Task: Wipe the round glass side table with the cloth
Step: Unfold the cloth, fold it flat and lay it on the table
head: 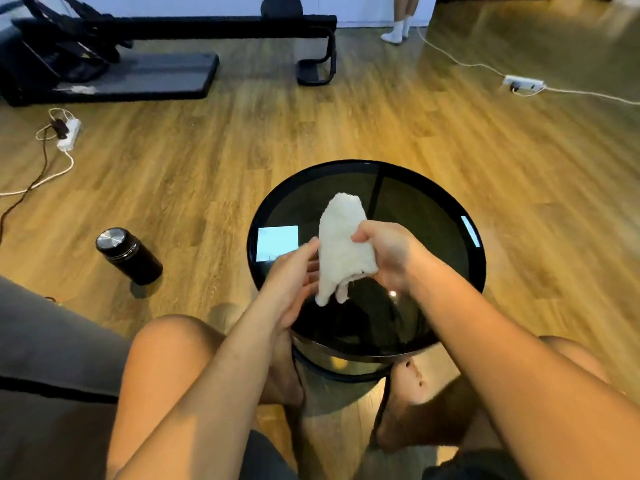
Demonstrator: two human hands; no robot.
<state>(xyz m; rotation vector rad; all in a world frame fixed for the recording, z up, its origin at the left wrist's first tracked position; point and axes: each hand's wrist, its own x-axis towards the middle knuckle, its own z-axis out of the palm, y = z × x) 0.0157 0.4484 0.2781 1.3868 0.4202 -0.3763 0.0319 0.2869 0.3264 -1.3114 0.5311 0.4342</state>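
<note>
A round glass side table (420,216) with a black rim stands on the wood floor between the seated person's bare knees and feet. The white cloth (341,247) is bunched up and held above the dark glass, just toward 9 o'clock from the table's middle, with its loose ends hanging down toward 6 o'clock. The right hand (388,258) comes in over the rim from 5 o'clock and clenches the cloth's right side, thumb on top and fingers wrapped beneath. The left hand (294,278) comes in from 7 o'clock with its fingers extended and relaxed and its palm turned to the cloth. It grasps nothing. Its fingertips seem to brush the cloth's left edge, though blur makes the contact hard to confirm.

The glass carries a pale rectangular reflection (277,242) at 9 o'clock and a thin one at 3 o'clock.

From the table, a black flask (128,256) with a steel lid stands on the floor at 9 o'clock, well apart. A white power strip (69,133) with tangled cords lies at 10 o'clock and another power strip (523,83) at 1 o'clock. A black bench (225,24) sits far off at 11 o'clock, and another person's white-socked feet (394,34) are at 12 o'clock. A grey sofa (52,341) is at 8 o'clock.
</note>
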